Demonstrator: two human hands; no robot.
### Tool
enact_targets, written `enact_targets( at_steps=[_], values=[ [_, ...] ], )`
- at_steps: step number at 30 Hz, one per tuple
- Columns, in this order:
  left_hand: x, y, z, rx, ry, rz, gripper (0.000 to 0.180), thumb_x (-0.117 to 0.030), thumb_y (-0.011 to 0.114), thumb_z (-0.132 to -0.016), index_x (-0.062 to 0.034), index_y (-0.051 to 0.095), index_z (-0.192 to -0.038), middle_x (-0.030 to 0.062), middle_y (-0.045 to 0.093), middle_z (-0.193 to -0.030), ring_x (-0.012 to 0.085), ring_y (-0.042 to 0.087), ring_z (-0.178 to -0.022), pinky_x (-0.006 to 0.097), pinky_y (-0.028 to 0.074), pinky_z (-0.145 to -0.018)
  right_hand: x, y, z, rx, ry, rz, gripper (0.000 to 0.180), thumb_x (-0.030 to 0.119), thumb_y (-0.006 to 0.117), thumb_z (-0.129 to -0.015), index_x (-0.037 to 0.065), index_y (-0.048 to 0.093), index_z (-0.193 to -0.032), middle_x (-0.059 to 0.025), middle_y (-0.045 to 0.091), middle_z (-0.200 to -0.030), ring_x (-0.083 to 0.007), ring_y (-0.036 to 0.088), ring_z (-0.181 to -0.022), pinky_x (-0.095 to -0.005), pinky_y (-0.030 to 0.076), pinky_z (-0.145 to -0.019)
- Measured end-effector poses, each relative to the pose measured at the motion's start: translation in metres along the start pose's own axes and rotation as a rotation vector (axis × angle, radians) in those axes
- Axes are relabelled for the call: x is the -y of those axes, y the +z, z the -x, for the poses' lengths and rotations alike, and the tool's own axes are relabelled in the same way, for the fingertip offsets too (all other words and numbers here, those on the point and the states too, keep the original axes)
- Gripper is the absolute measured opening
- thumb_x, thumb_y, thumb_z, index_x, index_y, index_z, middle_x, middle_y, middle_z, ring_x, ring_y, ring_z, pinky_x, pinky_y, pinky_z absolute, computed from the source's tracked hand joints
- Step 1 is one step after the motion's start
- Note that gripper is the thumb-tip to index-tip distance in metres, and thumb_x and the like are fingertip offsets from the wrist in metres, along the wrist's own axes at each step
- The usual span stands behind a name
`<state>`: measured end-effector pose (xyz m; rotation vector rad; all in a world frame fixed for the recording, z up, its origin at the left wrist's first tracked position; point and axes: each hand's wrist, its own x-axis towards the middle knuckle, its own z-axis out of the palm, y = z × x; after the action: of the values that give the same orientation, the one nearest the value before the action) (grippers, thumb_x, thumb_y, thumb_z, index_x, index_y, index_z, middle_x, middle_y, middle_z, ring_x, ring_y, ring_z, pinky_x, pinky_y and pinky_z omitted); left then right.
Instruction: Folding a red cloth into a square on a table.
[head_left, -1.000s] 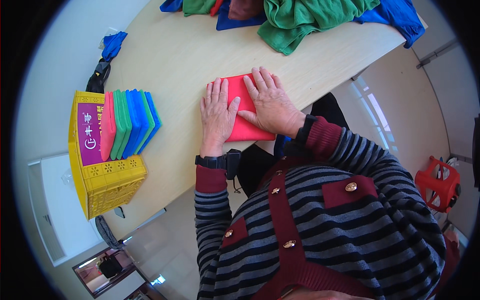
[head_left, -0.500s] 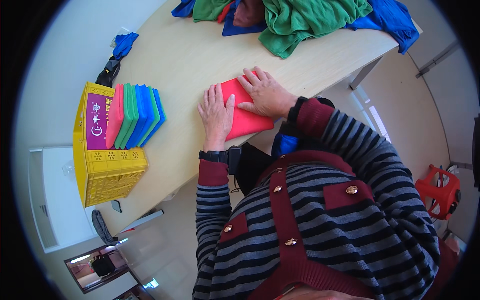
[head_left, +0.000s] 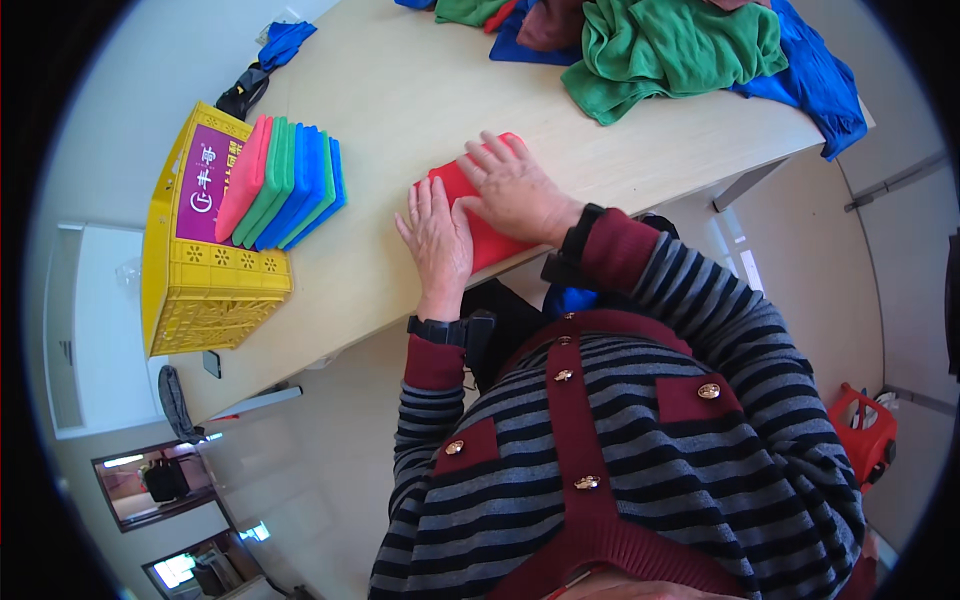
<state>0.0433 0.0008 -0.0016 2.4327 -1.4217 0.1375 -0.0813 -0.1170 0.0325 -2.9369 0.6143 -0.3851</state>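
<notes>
A folded red cloth point(head_left: 489, 243) lies flat on the table near its front edge. My left hand point(head_left: 438, 240) rests along its left side, fingers stretched out. Across its upper part lies my right hand point(head_left: 515, 192), also open, with the thumb close to the left hand. Much of the cloth is hidden under both hands. To the left, folded cloths in red, green and blue point(head_left: 292, 190) stand on edge in a row against a yellow crate point(head_left: 215, 305).
Loose green cloths point(head_left: 665, 55) and a blue one point(head_left: 815, 80) are heaped at the table's far side, the blue hanging over the edge. A phone point(head_left: 212, 364) lies beside the crate. A red plastic stool point(head_left: 862, 435) stands on the floor at right.
The view has shifted and turned a little. My right hand has slid over the red cloth toward my left hand, and its fingers are closer together.
</notes>
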Motion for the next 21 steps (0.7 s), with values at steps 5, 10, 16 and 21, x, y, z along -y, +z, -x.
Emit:
enact_targets(
  at_steps=[5, 10, 16, 21],
  values=[
    [0.005, 0.007, -0.001, -0.013, 0.121, -0.048, 0.055, -0.023, 0.046, -0.103, -0.003, 0.037, -0.153, 0.0147, 0.034, -0.161, 0.0331, 0.026, -0.152, 0.062, 0.015, -0.121, 0.004, 0.029, -0.001, -0.069, -0.008, -0.112, 0.064, 0.047, 0.044, -0.103, 0.002, 0.045, -0.149, -0.0192, 0.039, -0.158, -0.0356, 0.029, -0.15, -0.0486, 0.021, -0.123],
    [0.008, 0.007, -0.003, 0.012, 0.112, -0.034, 0.055, -0.022, 0.047, -0.102, -0.0039, 0.037, -0.153, 0.0136, 0.032, -0.162, 0.0323, 0.026, -0.152, 0.061, 0.017, -0.12, 0.0, 0.034, -0.002, -0.062, 0.015, -0.124, 0.066, 0.048, 0.04, -0.103, 0.003, 0.043, -0.151, -0.019, 0.037, -0.159, -0.0353, 0.027, -0.151, -0.049, 0.018, -0.124],
    [0.008, 0.007, -0.009, 0.03, 0.066, -0.025, 0.055, -0.028, 0.045, -0.105, -0.0045, 0.036, -0.154, 0.014, 0.032, -0.162, 0.0333, 0.027, -0.151, 0.061, 0.018, -0.12, -0.007, 0.033, -0.002, -0.098, 0.073, -0.08, 0.069, 0.052, 0.044, -0.102, 0.004, 0.042, -0.152, -0.0201, 0.038, -0.158, -0.0355, 0.028, -0.15, -0.0482, 0.019, -0.124],
    [0.013, 0.004, -0.011, 0.006, 0.034, -0.016, 0.055, -0.033, 0.044, -0.106, -0.0042, 0.038, -0.153, 0.0152, 0.035, -0.16, 0.0354, 0.031, -0.149, 0.061, 0.019, -0.12, -0.009, 0.032, -0.005, -0.102, 0.108, -0.031, 0.071, 0.053, 0.045, -0.101, 0.004, 0.04, -0.153, -0.0211, 0.037, -0.158, -0.0364, 0.028, -0.15, -0.049, 0.018, -0.124]
  ],
)
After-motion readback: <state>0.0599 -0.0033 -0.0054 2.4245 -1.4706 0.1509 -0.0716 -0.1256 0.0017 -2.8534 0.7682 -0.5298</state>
